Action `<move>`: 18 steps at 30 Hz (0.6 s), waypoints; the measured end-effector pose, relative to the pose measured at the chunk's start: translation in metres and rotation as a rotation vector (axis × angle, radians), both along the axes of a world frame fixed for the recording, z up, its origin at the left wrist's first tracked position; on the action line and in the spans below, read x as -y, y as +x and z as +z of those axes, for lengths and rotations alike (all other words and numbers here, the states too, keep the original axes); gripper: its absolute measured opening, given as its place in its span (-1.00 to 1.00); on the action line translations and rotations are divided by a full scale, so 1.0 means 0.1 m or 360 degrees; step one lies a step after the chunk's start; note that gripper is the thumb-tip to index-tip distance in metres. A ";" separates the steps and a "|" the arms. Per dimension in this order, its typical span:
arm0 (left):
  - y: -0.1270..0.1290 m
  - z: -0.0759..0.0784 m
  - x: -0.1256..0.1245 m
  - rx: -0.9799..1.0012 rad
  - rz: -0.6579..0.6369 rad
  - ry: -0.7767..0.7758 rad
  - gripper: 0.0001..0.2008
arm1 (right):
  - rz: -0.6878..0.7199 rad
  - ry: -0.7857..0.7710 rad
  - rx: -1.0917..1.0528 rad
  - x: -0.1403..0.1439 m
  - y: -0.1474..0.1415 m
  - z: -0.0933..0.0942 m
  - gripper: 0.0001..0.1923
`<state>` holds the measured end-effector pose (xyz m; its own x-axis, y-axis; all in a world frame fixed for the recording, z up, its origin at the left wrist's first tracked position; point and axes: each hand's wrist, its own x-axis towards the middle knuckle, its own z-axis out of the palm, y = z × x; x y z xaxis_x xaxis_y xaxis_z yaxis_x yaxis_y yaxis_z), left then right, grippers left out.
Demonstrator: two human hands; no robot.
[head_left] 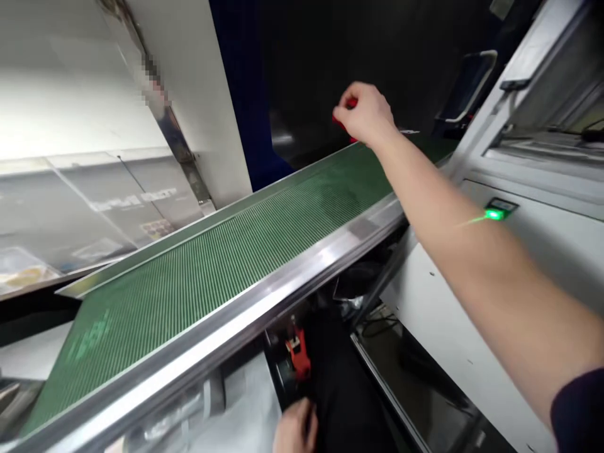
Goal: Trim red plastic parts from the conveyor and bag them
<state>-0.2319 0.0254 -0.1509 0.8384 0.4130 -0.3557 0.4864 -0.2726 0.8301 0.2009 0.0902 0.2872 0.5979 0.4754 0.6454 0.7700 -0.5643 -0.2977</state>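
From the head camera, the green ribbed conveyor belt [221,264] runs slantwise across the frame from lower left to upper right, and everything else sits around it.

At the belt's far upper end, the right hand [365,113] is curled shut around a small red object [350,104]. Only slivers of red show past the fingers, at the top of the fist and below it, so the object's shape cannot be made out. The hand hovers over the belt's far end, against a dark opening where little can be seen. The bare forearm reaches back along the belt's near side to a dark sleeve [578,412] cut off at the frame's lower right corner.

Along the belt's near edge runs a shiny metal rail [264,302]. Below that rail, at the bottom edge of the frame, the left hand [295,428] is half cut off; its fingers rest against dark fabric, and whether they grip anything cannot be told. Just above it, under the rail, is a red clip-like part [297,352], blurred.

Right of the belt stands a white machine housing [443,327] with a glowing green light [494,214]. Left of the belt, clear plastic panels [108,207] are blurred, their print unreadable.
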 end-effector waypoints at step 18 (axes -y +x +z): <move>-0.90 0.69 1.30 0.0734 0.0163 -0.0967 0.04 | 0.0551 0.0668 -0.3814 3.49 -3.56 -3.93 -0.61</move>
<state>-0.3219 -0.1049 -0.0815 0.9250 0.3405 -0.1688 0.0532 0.3237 0.9447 -0.1552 -0.2586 -0.1058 0.0910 0.7519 -0.6530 -0.8697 -0.2594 -0.4199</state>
